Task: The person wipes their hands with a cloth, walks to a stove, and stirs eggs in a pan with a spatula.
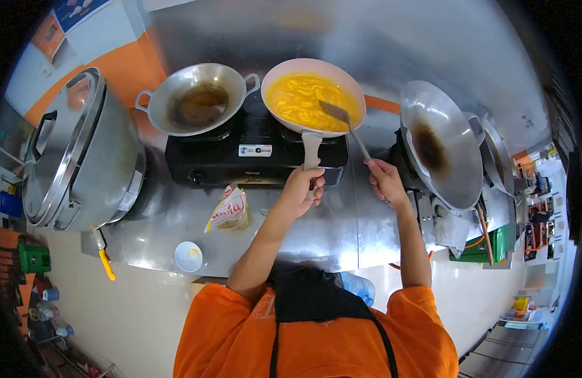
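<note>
My left hand [297, 193] is wrapped round the pale handle [311, 148] of a pink-rimmed frying pan [291, 65]. The pan sits on the right burner of a black two-burner gas stove [225, 161]. Bright yellow, chunky food in thick liquid [300, 101] fills its bottom, possibly egg. In my right hand [386, 181] is the handle end of a grey spatula [360, 140]; its blade dips into the yellow food at the pan's right side. Both hands are closed.
Left on the stove stands a two-handled wok [162, 104] with dark oil. A large rice cooker [118, 138] is at far left, near a yellow-handled knife [106, 264]. A plastic packet [229, 209] and white bowl [188, 256] lie in front. Another wok [451, 135] stands right.
</note>
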Tool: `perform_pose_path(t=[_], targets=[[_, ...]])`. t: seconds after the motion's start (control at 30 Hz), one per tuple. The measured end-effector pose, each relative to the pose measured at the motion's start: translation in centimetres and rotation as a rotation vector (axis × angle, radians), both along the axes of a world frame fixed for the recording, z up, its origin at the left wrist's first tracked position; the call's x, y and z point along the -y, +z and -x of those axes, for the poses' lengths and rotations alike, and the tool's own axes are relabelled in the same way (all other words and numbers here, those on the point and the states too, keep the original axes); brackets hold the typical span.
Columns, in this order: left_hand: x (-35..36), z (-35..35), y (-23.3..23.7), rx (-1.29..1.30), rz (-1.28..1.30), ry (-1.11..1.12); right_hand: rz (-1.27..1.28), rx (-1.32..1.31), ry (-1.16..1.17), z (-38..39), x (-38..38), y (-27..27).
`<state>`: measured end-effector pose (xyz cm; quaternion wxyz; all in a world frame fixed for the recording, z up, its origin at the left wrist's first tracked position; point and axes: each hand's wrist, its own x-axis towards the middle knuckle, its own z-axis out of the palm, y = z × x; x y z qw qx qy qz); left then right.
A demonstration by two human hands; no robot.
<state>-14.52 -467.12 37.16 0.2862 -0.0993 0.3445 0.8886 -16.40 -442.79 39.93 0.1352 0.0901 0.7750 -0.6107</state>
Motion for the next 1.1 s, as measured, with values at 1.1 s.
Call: perform_pose_path(t=[1.1], targets=[[-0.6,-0.1,0.7,0.045,-0.059,0.06,-1.904,-0.448,0.507,10.5,3.9,7.3]])
